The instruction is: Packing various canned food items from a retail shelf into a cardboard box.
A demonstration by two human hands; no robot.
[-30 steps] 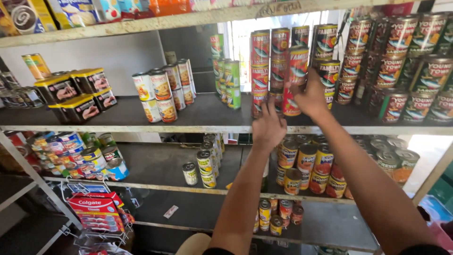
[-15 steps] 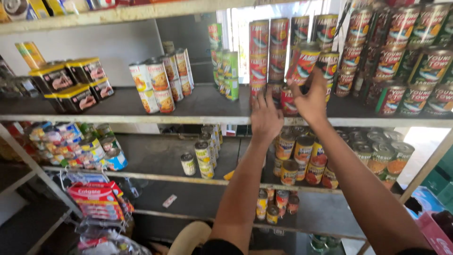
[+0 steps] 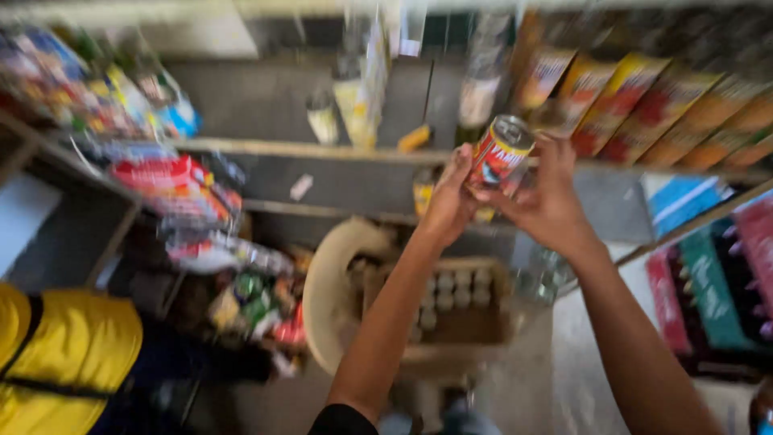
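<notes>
You hold 1 red-labelled metal can with a silver lid (image 3: pixel 501 153) between both hands, tilted, in front of the blurred grey shelves (image 3: pixel 266 147). Your left hand (image 3: pixel 448 200) wraps its fingers around the can's left side; your right hand (image 3: pixel 550 198) cups the right side. Both forearms reach up and forward. Below sits a cardboard box of small cans (image 3: pixel 451 300).

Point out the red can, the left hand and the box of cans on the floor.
Red can (image 3: pixel 499 155): head view, on its label side.
Left hand (image 3: pixel 448 201): head view, on the back of the hand.
Box of cans (image 3: pixel 483 322): head view, on its bare cardboard floor.
</notes>
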